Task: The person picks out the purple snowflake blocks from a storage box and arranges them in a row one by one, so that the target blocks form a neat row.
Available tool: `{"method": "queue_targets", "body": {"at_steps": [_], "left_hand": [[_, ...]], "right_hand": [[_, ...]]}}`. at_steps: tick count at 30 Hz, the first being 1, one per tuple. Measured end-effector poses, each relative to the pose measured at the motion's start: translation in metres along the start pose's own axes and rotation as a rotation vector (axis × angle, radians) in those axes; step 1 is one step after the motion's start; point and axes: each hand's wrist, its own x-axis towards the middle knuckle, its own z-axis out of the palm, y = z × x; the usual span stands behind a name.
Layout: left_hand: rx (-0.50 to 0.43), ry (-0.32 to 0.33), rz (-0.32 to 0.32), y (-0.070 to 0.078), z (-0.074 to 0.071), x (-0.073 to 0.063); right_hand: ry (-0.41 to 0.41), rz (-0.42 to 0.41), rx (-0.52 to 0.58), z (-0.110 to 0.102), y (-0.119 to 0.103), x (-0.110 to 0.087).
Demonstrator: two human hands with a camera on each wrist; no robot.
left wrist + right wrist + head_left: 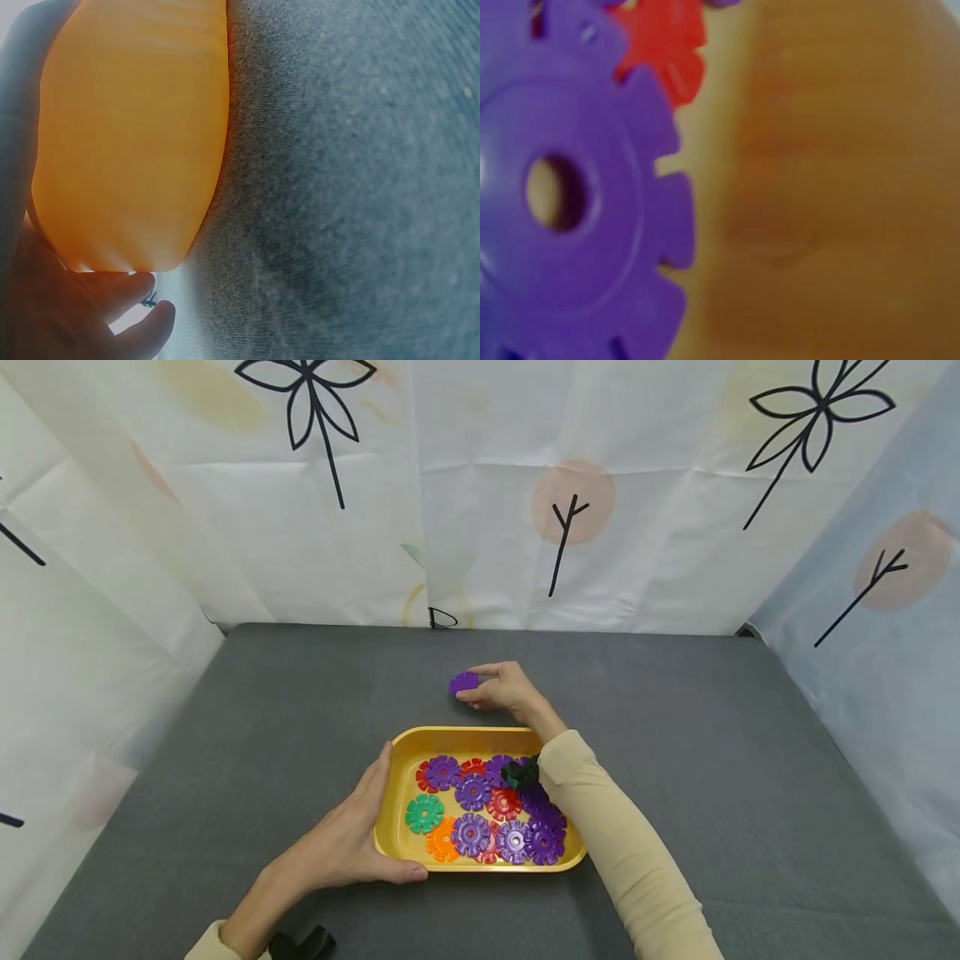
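My right hand (507, 687) is beyond the tray's far side and pinches a purple notched plastic disc (462, 682) between thumb and fingers, just above the grey table. With my left hand (356, 835) I grip the left end of a yellow tray (405, 739), thumb at the near side and fingers around the far left corner. The left wrist view shows the tray's outer wall (135, 135) and fingers (142, 322) bent at its end. Inside lie several flower-shaped discs: purple (471, 834), red (504, 804), one green (424, 814) and one orange (442, 841).
A purple disc (622, 217) fills the left of the right wrist view, beside the tray's inner wall (855, 187). My right forearm (622, 843) passes over the tray's right end and hides part of it. Patterned white cloth (480, 527) hangs behind the grey table (337, 685).
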Motion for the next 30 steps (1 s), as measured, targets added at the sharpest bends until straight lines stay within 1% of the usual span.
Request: {"method": "queue_targets", "body": {"at_steps": [4, 7, 12, 15, 22, 30], "left_hand": [[-0.006, -0.002, -0.006, -0.0005, -0.0001, -0.0004], [-0.002, -0.002, -0.006, -0.0006, -0.0002, -0.0007], [0.002, 0.002, 0.006, -0.0006, -0.0007, -0.0014], [0.005, 0.006, 0.01, -0.0006, -0.0008, -0.0014], [0.003, 0.018, 0.028, -0.0011, -0.0001, -0.0014], [0.015, 0.014, 0.035, -0.0019, -0.0013, 0.0012]], "right_hand": [[0.012, 0.04, -0.072, 0.0028, 0.0034, 0.0009], [0.043, 0.058, -0.138, 0.0042, 0.0055, 0.0016], [0.142, 0.033, -0.29, 0.0051, 0.0075, 0.0002], [0.189, 0.012, -0.363, 0.0051, 0.0073, -0.0016], [0.186, 0.009, -0.401, 0.0054, 0.006, -0.0032], [0.249, -0.015, -0.45, 0.005, 0.0049, -0.0051]]}}
